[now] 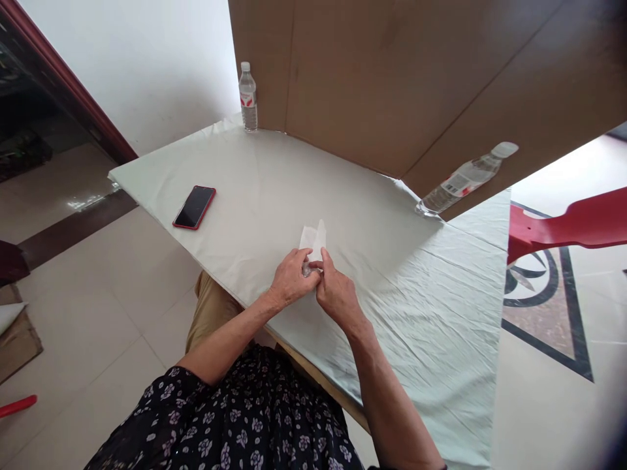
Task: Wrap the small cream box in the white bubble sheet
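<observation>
A small piece of folded white paper (312, 237) stands up between my hands, above the near middle of the cloth-covered table. Its top splits into two flaps, one of them pointed. My left hand (292, 277) pinches the paper's lower left side with thumb and fingers. On the opposite side, my right hand (337, 287) grips the lower right, its index finger along the edge. Both thumbs nearly meet at the bottom, where the fingers hide part of the paper.
A phone with a red case (194, 207) lies to the left on the pale tablecloth (235, 189). Two water bottles, one at the back left (249, 98) and one at the right (463, 183), stand against a large cardboard panel (353, 85). Beyond the right edge is a red chair (563, 222).
</observation>
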Tool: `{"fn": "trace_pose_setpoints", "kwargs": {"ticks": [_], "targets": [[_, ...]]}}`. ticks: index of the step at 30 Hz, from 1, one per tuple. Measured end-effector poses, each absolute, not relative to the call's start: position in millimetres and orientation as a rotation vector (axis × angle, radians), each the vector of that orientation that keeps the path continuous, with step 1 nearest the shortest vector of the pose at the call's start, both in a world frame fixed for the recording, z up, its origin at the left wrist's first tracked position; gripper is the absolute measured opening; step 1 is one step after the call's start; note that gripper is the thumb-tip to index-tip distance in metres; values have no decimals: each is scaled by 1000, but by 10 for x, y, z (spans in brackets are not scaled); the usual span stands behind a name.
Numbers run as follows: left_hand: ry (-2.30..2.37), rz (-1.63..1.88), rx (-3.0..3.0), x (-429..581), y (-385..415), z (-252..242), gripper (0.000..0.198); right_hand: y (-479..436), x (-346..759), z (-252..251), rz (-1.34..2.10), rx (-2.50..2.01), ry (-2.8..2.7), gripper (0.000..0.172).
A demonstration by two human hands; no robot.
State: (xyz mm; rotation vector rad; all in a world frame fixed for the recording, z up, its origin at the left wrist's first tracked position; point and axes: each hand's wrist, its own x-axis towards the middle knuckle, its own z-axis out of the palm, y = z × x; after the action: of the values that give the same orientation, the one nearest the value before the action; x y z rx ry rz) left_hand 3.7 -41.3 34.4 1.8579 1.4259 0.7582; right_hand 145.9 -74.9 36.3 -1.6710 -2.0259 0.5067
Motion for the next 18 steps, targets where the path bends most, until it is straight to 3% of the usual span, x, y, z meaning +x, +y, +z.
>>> {"fn": "trace_pose_setpoints", "kwargs": {"ticks": [3,8,18], "targets": [[1494,730,1882,111,-419,344,38,-700,1542,396,554,-1636,-2062,67],[1544,717,1959,181,-437,289,41,-517,1696,400,762,-1522,-1879,57],[1518,702,2217,169,-467,262,49,-248,1707,163,730,-1518,-1722,51]]}}
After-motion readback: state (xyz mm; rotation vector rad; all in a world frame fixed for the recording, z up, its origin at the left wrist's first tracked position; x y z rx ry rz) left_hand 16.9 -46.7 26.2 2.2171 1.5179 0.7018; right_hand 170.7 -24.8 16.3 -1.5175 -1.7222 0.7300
